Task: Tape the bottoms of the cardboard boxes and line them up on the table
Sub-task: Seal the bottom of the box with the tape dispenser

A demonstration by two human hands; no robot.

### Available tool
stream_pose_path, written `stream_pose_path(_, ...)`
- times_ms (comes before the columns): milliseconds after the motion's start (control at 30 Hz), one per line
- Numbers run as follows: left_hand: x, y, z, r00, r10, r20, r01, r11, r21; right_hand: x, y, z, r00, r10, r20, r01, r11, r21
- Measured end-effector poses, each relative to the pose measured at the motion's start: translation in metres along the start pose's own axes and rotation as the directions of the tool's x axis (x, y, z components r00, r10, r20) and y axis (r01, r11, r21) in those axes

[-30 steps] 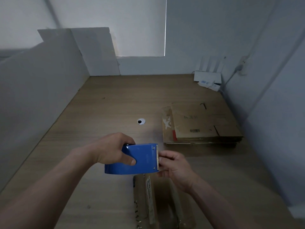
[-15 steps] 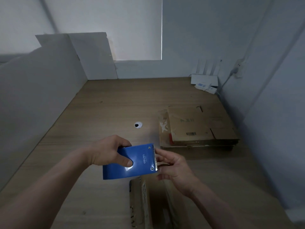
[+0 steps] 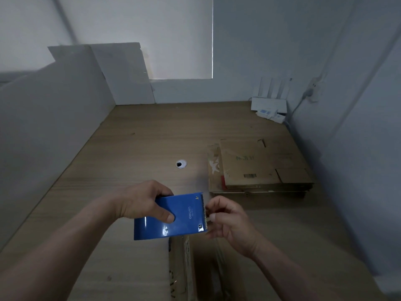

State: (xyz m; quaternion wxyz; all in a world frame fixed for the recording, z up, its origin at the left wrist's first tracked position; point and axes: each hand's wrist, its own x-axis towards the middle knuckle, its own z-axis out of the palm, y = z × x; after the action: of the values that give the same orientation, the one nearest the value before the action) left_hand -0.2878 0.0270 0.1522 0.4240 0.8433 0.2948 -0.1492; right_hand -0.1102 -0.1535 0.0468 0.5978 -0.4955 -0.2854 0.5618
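A dim wooden counter (image 3: 147,135) runs between pale partitions. Nearest, at the lower edge, an open cardboard box (image 3: 180,268) stands on it. Just above, the left hand (image 3: 141,200) grips a blue tape dispenser (image 3: 180,216), its fingers (image 3: 168,217) clamped round the body. The right hand (image 3: 230,222) pinches at the dispenser's toothed edge, fingers curled together. Farther out are a round cable hole (image 3: 181,164) and a stack of flattened boxes (image 3: 256,166). A white router (image 3: 269,104) sits at the far wall.

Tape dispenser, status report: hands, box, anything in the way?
Left hand grips blue tape dispenser; right hand pinches at its toothed edge. Cardboard box just below them. Nothing visible between.
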Motion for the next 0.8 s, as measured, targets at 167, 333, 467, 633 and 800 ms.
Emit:
stream_pose_path(167,0.003,0.000,0.002,1.000,0.008,0.003,-0.008,1.000,0.026,-0.003,0.001,0.002,0.997,0.049,-0.064,-0.058,0.988,-0.145)
stream_pose_path(333,0.010,-0.005,0.008,1.000,0.017,0.023,-0.017,1.000,0.001,-0.005,0.001,0.005,0.973,0.178,-0.146,-0.194,0.976,-0.101)
stream_pose_path(467,0.019,-0.008,0.017,0.999,0.014,0.045,-0.012,0.999,-0.031,-0.009,0.007,0.000,0.955,0.209,-0.209,-0.244,0.957,-0.159)
stream_pose_path(633,0.026,-0.019,0.027,0.998,0.029,0.061,-0.022,0.993,-0.113,-0.009,0.002,-0.013,0.947,0.185,-0.261,-0.239,0.952,-0.190)
stream_pose_path(800,0.024,-0.031,0.021,0.998,0.004,0.062,0.005,0.991,-0.134,-0.002,-0.001,-0.030,0.932,0.163,-0.325,-0.224,0.961,-0.159)
